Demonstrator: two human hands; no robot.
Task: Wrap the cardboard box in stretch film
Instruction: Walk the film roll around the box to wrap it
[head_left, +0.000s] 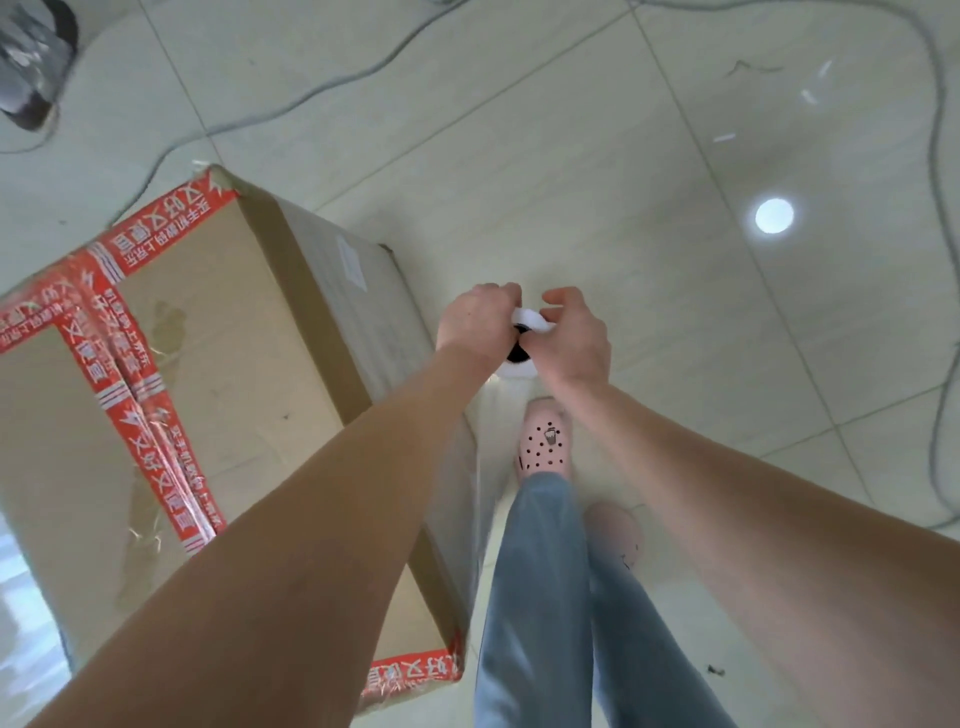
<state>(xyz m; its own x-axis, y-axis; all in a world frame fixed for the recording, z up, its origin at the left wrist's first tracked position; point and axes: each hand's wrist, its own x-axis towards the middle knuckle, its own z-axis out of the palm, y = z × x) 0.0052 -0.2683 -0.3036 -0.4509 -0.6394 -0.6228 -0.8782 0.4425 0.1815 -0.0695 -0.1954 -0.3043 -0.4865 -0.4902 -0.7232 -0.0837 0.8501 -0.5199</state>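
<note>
The stretch film roll (517, 366) is gripped at its top by the left hand (478, 325) and right hand (576, 343). The cardboard box (218, 338) beside it is taped shut, its inside hidden.

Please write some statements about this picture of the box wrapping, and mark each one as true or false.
1. The left hand and the right hand both hold the stretch film roll. True.
2. The tape on the cardboard box is blue. False: it is red.
3. The roll lies on top of the box. False: it is held beside the box, above the floor.
4. A grey cable lies on the tiled floor. True.
</note>
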